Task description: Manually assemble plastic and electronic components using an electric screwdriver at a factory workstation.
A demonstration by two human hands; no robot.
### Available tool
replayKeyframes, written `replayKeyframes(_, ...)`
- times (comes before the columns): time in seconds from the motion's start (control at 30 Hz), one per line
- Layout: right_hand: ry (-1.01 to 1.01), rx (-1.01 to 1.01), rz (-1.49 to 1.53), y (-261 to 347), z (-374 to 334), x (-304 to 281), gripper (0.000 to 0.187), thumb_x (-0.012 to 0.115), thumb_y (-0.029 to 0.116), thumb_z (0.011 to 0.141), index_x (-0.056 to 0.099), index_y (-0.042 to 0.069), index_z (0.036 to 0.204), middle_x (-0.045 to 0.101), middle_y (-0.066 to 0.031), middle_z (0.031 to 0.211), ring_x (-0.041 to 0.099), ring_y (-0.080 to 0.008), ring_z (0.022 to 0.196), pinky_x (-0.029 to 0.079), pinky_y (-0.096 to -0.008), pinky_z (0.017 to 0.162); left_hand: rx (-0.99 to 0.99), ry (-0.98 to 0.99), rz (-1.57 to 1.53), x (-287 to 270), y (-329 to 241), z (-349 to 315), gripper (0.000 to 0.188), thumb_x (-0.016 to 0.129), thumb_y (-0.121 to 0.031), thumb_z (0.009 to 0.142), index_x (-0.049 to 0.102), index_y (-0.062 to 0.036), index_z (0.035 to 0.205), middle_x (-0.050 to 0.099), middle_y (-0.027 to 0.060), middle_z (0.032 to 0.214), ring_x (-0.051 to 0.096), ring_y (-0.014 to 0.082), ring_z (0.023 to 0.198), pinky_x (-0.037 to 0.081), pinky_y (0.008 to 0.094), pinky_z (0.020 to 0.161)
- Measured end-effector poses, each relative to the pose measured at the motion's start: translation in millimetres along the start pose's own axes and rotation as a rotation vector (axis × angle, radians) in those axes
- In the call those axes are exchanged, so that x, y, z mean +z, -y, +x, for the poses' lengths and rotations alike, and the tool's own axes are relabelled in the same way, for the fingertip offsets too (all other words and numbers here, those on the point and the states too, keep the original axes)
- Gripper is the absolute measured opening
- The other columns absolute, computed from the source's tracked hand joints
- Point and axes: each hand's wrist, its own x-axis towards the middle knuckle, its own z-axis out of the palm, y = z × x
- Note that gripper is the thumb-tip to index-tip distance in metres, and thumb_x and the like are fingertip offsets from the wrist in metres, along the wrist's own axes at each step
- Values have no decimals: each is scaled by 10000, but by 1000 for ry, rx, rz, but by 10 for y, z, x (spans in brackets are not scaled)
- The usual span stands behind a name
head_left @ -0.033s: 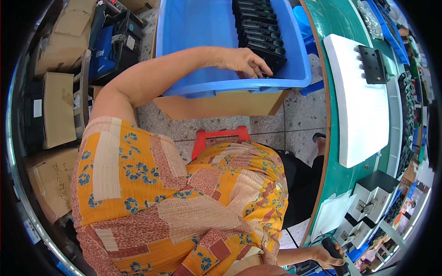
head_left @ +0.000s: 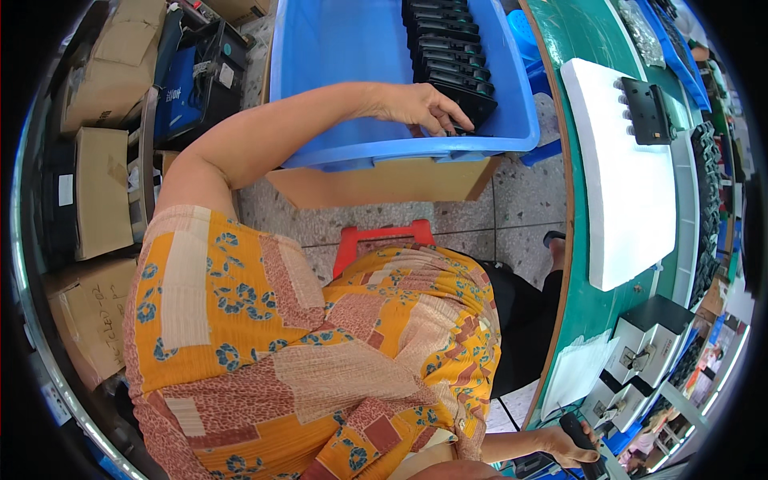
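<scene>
My left hand (head_left: 428, 110) reaches over the near wall of a blue plastic bin (head_left: 344, 148). Its fingers are bent and closed at the lower edge of a black plate-like part (head_left: 468, 98), the nearest of a row. Several similar black parts (head_left: 446, 44) stand on edge behind it; their lower sides are hidden. At the lower right, beside the green bench, my right hand (head_left: 564, 446) is wrapped round a long black handle-shaped object (head_left: 578, 436). What kind of tool that is, I cannot make out.
A white foam slab (head_left: 628, 192) lies on the green bench (head_left: 572, 32) with a black device (head_left: 646, 110) on it. White boxy fixtures (head_left: 640, 344) and white sheets (head_left: 580, 372) are nearer. Cardboard boxes (head_left: 104, 188) stack at left; a red stool frame (head_left: 348, 248) is below the bin.
</scene>
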Motion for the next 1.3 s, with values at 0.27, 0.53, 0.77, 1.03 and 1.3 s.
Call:
replayKeyframes(0.27,11,34,56,-24,23,-32,369,612,322,1033,524,-22,933,566,-104,785,593,-203,671,529,-325,603,189,-129,155,-16,28,-45,398,675,-96,914,712,-119,1311,709,66,1173,682,176,1021,604,321,832)
replayKeyframes(0.53,52,12,19,-3,23,-23,375,608,326,1036,527,-19,913,569,-99,778,588,-204,657,528,-332,607,321,-463,878,58,120,-17,390,754,-116,842,646,-49,1211,700,135,1156,698,293,1015,589,410,818)
replayKeyframes(0.77,-9,20,4,36,2,42,350,619,300,1031,534,-26,939,574,-97,751,596,-206,633,543,-338,610,587,-572,1155,81,139,23,330,759,-93,797,643,-67,1105,687,109,1067,674,322,981,579,423,782)
replayKeyframes(1.03,-15,-1,-34,23,12,34,361,644,312,1017,532,-28,965,605,-109,768,621,-211,633,562,-336,605,687,-757,1243,103,197,105,270,761,-62,762,609,-78,984,601,78,939,635,282,934,564,403,707)
replayKeyframes(1.3,61,-19,43,-27,23,-31,367,636,332,1024,512,-3,940,561,-89,779,595,-196,667,540,-329,609,670,-833,1312,91,154,91,365,819,-133,732,573,-86,997,543,74,949,630,270,936,559,397,694)
